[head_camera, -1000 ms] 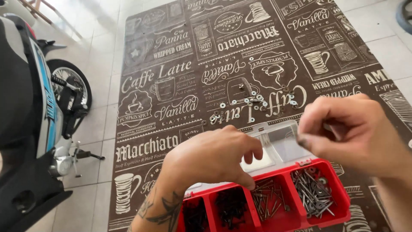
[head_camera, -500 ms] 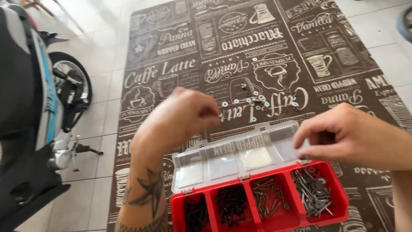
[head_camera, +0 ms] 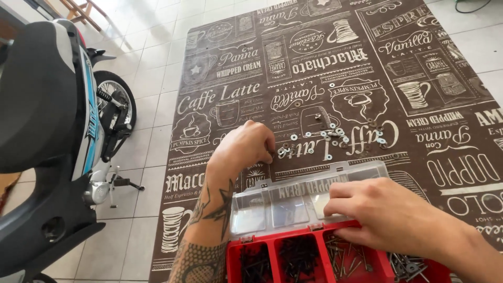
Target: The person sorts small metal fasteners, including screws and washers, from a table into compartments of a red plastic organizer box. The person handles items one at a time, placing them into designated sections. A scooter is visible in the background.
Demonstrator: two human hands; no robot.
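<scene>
On a brown printed floor mat point(head_camera: 220, 99), left hand point(head_camera: 243, 149) curled, fingertips down at scattered washers point(head_camera: 325, 137) — grip closed, hold unclear, right hand point(head_camera: 385, 215) flat and open on clear lid point(head_camera: 285, 202) of red screw box point(head_camera: 309, 257) — scooter point(head_camera: 52, 136) at left

A scatter of small metal washers and screws point(head_camera: 335, 137) is spread loosely over the brown printed mat, most of the pieces lying flat as pale or dark rings, a few set apart toward the upper right. The leftmost pieces of the scatter are met by the fingertips of the left hand point(head_camera: 245, 149), which is curled knuckles-up on the mat. Nearer the camera, a red compartment box point(head_camera: 309, 259) is seen opened, its clear lid point(head_camera: 293, 202) tilted back toward the scatter. Its divided cells are filled with dark screws and silvery nails. The right hand point(head_camera: 390, 212) is laid flat across the lid's right part and the box's hinge edge.
</scene>
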